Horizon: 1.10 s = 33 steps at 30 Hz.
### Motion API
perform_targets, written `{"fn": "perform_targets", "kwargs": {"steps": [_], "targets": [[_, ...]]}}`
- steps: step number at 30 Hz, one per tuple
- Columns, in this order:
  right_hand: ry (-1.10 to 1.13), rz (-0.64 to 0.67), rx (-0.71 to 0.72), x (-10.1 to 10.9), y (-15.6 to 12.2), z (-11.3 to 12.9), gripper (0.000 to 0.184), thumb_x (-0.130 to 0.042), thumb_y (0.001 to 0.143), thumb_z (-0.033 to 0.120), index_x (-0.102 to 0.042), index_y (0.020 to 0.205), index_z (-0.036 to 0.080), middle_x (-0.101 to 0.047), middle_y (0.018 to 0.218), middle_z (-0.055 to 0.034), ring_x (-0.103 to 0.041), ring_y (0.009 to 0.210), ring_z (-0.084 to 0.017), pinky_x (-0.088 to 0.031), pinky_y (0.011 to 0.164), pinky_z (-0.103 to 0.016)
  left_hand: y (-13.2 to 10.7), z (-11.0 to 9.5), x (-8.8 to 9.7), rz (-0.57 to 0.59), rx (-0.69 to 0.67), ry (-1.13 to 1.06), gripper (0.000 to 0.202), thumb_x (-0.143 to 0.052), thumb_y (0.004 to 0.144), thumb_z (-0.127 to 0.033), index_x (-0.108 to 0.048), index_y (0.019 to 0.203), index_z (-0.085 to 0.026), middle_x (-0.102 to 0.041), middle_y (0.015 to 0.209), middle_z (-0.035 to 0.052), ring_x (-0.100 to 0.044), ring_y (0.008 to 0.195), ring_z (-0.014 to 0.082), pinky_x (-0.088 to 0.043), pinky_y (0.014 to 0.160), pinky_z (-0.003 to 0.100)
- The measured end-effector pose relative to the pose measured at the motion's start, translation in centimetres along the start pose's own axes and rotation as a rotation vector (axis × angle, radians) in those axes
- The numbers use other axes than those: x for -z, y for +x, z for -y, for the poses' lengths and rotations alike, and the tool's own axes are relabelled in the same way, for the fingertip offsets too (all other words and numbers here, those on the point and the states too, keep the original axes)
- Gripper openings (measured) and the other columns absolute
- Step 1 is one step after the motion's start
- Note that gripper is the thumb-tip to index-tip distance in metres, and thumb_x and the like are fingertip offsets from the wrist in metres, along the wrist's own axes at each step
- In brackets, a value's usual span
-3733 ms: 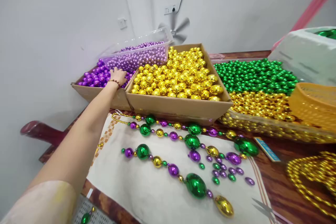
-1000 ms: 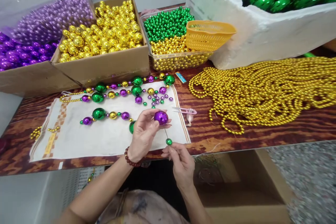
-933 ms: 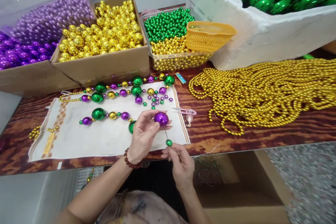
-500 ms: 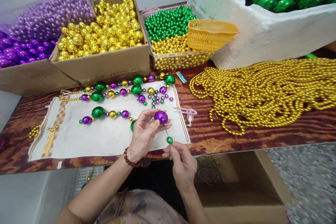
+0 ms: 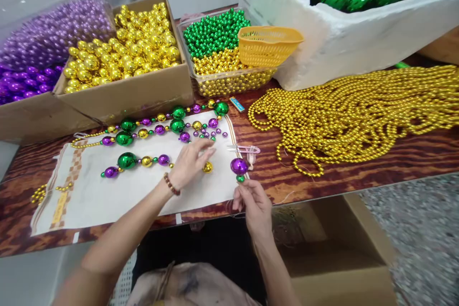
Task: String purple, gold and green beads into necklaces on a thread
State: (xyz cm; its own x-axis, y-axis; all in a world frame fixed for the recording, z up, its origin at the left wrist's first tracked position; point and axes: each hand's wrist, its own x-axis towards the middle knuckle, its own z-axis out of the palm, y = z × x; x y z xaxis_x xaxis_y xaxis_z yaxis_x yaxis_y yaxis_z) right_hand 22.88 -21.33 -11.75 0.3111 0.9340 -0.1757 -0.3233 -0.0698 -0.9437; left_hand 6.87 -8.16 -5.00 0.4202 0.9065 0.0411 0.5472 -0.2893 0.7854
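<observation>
My right hand [image 5: 254,201] pinches a thin thread just below a small green bead [image 5: 240,179]. A large purple bead [image 5: 239,166] sits against that green bead, on top of it. My left hand [image 5: 193,160] hovers over the white towel [image 5: 139,196], fingers stretched and apart, nothing visible in them. Just beyond its fingertips lie small loose purple and green beads [image 5: 206,135]; a gold bead [image 5: 207,167] rests by its thumb side. On the towel, a short beaded strand [image 5: 147,161] of green, gold and purple runs towards my left hand, which hides its right end.
Finished-looking bead strands [image 5: 142,133] lie along the towel's back edge. Pink thread snips [image 5: 247,149] lie at its right. Gold bead chains [image 5: 358,114] spread rightward. Behind stand a cardboard box [image 5: 125,91] of gold beads, a yellow basket [image 5: 268,48] and a foam box [image 5: 322,43].
My left hand has let go of the large purple bead and moved left. The purple bead now rests against the green one. My right hand has shifted slightly right.
</observation>
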Motion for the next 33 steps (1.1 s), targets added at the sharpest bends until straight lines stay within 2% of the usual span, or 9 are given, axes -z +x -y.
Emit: {"fn": "perform_targets", "kwargs": {"steps": [4, 6, 9, 14, 19, 21, 25, 29, 33], "targets": [[0.029, 0.041, -0.012, 0.6, 0.6, -0.3, 0.023, -0.065, 0.089, 0.04, -0.053, 0.089, 0.02, -0.063, 0.074, 0.0023, -0.057, 0.046, -0.007, -0.038, 0.042, -0.016, 5.0, 1.5, 0.0, 0.084, -0.13, 0.558, 0.023, -0.046, 0.095, -0.02, -0.069, 0.097, -0.016, -0.067, 0.099, 0.0108, -0.056, 0.099, 0.025, -0.042, 0.091, 0.04], [0.021, 0.039, -0.001, 0.7, 0.7, -0.6, 0.024, -0.065, 0.089, 0.04, -0.054, 0.089, 0.019, -0.065, 0.077, 0.0005, -0.058, 0.048, -0.008, -0.038, 0.042, -0.017, 6.4, 1.6, -0.6, 0.137, -0.148, 0.711, 0.025, -0.044, 0.095, -0.019, -0.069, 0.094, -0.016, -0.067, 0.097, 0.0121, -0.053, 0.099, 0.0269, -0.04, 0.087, 0.04], [0.009, 0.03, 0.006, 0.8, 0.8, -1.0, 0.025, -0.066, 0.088, 0.04, -0.055, 0.09, 0.018, -0.069, 0.08, -0.0031, -0.061, 0.05, -0.01, -0.04, 0.044, -0.018, 7.1, 1.5, -1.3, 0.152, -0.152, 0.818, 0.027, -0.042, 0.096, -0.019, -0.069, 0.093, -0.017, -0.067, 0.097, 0.0133, -0.051, 0.101, 0.029, -0.037, 0.084, 0.042], [0.005, 0.002, -0.009, 1.1, 0.7, -1.5, 0.027, -0.068, 0.086, 0.041, -0.056, 0.087, 0.017, -0.072, 0.08, -0.006, -0.061, 0.049, -0.011, -0.043, 0.044, -0.02, 7.2, 1.8, -0.4, 0.149, -0.128, 0.833, 0.026, -0.043, 0.096, -0.021, -0.068, 0.087, -0.018, -0.067, 0.096, 0.0118, -0.05, 0.101, 0.0295, -0.034, 0.084, 0.043], [0.029, 0.011, 0.006, 1.2, 0.7, -1.9, 0.024, -0.068, 0.087, 0.038, -0.059, 0.088, 0.016, -0.072, 0.079, -0.0056, -0.062, 0.049, -0.011, -0.044, 0.043, -0.019, 7.6, 2.5, 3.0, -0.079, 0.021, 0.762, 0.025, -0.043, 0.097, -0.023, -0.067, 0.091, -0.018, -0.067, 0.099, 0.0107, -0.05, 0.097, 0.0272, -0.035, 0.084, 0.042], [0.024, 0.01, 0.013, 1.2, 0.7, -1.9, 0.024, -0.068, 0.087, 0.038, -0.06, 0.087, 0.016, -0.072, 0.078, -0.0054, -0.062, 0.048, -0.011, -0.044, 0.043, -0.019, 7.4, 2.8, 4.1, -0.112, 0.043, 0.763, 0.025, -0.042, 0.097, -0.023, -0.067, 0.094, -0.018, -0.067, 0.101, 0.0106, -0.051, 0.097, 0.0265, -0.036, 0.085, 0.04], [0.01, 0.007, 0.015, 1.0, 0.7, -1.7, 0.024, -0.069, 0.086, 0.038, -0.06, 0.086, 0.016, -0.071, 0.075, -0.0048, -0.062, 0.048, -0.012, -0.044, 0.043, -0.02, 6.2, 3.5, 4.1, 0.045, 0.002, 0.771, 0.022, -0.046, 0.094, -0.019, -0.068, 0.091, -0.018, -0.069, 0.098, 0.009, -0.054, 0.095, 0.0251, -0.037, 0.085, 0.037], [0.0, -0.005, 0.025, 0.9, 0.8, -1.7, 0.025, -0.069, 0.086, 0.039, -0.059, 0.085, 0.016, -0.07, 0.072, -0.0038, -0.06, 0.046, -0.012, -0.044, 0.041, -0.02, 5.1, 3.7, 2.5, 0.15, -0.067, 0.762, 0.024, -0.045, 0.095, -0.019, -0.069, 0.093, -0.018, -0.069, 0.1, 0.0089, -0.055, 0.099, 0.0252, -0.037, 0.088, 0.038], [-0.005, -0.024, 0.041, 1.1, 0.8, -1.9, 0.024, -0.069, 0.086, 0.038, -0.059, 0.086, 0.016, -0.069, 0.073, -0.0036, -0.06, 0.046, -0.011, -0.045, 0.041, -0.02, 5.3, 2.9, 0.8, 0.229, -0.146, 0.783, 0.023, -0.046, 0.095, -0.02, -0.069, 0.095, -0.017, -0.068, 0.1, 0.0108, -0.055, 0.103, 0.027, -0.037, 0.088, 0.039]]}}
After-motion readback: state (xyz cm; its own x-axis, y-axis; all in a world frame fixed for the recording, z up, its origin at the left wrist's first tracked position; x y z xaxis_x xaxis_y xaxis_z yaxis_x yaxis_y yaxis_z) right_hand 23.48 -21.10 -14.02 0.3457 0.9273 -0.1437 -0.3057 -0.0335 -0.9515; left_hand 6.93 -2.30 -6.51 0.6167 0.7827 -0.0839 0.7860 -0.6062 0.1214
